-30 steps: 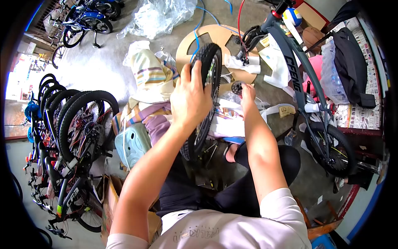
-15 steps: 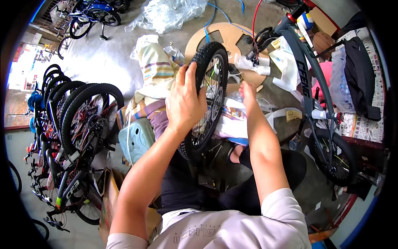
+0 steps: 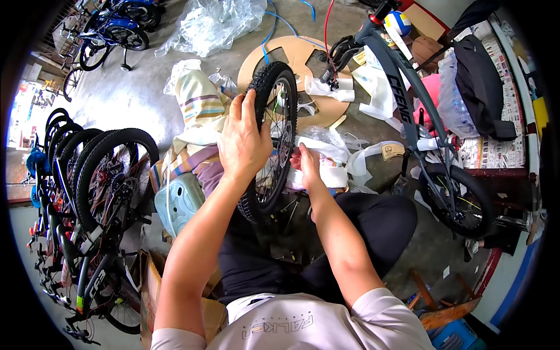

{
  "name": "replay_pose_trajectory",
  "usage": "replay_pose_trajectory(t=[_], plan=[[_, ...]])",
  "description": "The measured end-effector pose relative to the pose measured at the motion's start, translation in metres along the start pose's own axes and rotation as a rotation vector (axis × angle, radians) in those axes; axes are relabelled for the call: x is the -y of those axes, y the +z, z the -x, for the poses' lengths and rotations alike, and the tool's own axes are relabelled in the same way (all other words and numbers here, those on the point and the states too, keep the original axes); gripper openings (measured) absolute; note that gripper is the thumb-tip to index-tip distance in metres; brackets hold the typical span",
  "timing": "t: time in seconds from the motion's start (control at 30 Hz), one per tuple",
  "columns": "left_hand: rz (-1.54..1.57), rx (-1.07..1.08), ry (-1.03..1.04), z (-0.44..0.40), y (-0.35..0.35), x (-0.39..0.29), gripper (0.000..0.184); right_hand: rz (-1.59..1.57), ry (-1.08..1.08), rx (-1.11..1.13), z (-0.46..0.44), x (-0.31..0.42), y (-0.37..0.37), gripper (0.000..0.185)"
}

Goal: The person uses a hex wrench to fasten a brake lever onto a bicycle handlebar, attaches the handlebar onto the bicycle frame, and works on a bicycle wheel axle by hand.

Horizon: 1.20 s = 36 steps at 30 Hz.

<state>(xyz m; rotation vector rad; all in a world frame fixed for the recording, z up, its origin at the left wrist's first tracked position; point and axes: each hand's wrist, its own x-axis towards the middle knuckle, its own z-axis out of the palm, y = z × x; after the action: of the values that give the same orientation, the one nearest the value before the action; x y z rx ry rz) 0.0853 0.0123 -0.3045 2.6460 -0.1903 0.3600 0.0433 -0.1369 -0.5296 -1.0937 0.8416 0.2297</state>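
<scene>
A bicycle wheel with a knobby black tyre stands upright in front of my body. My left hand grips the tyre from its left side, fingers on the tread near the upper part. On the wheel's right side, near hub height, is my right hand, its fingers curled; what they hold, if anything, is too small to make out. Striped cloth and a light-blue plastic stool lie left of the wheel.
Several bicycles are packed along the left. A grey bicycle frame stands at the right, beside a black jacket. Cut cardboard and plastic wrap lie on the floor beyond; a cardboard box is lower left.
My right hand has come back from beyond the wheel to its right side. A dark round toothed part seen in it a second ago no longer shows there. My left hand remains on the tyre.
</scene>
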Motion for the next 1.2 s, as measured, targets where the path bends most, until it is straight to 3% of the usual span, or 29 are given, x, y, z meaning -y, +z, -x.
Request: replay_pose_trajectory(t=[0.17,0.3,0.47,0.53,0.77,1.03,1.13,1.2], plan=[[-0.012,0.003,-0.016,-0.004,0.004,-0.009,0.064,0.242,-0.108,-0.014,-0.003,0.008,0.004,0.053],[-0.053,0.002,-0.002,-0.008,0.007,-0.013,0.062,0.303,-0.043,-0.046,-0.006,0.003,0.004,0.071],[-0.073,0.020,0.000,-0.012,0.011,-0.018,0.062,0.386,-0.071,0.006,-0.019,0.004,0.002,0.065],[-0.072,0.026,-0.004,-0.013,0.011,-0.021,0.062,0.556,-0.353,-0.065,-0.028,-0.004,0.003,0.057],[-0.067,0.058,-0.025,-0.014,0.012,-0.032,0.061,0.575,-0.446,-0.127,-0.014,-0.001,0.002,0.046],[-0.051,0.073,-0.022,-0.015,0.012,-0.040,0.061,0.404,-0.534,-0.007,-0.013,-0.003,-0.004,0.025],[-0.068,0.059,-0.019,-0.016,0.014,-0.040,0.061,0.342,-0.692,0.103,-0.024,-0.006,-0.008,0.022],[-0.053,0.059,-0.020,-0.017,0.015,-0.039,0.061,0.251,-0.652,0.075,-0.012,-0.008,-0.004,0.026]])
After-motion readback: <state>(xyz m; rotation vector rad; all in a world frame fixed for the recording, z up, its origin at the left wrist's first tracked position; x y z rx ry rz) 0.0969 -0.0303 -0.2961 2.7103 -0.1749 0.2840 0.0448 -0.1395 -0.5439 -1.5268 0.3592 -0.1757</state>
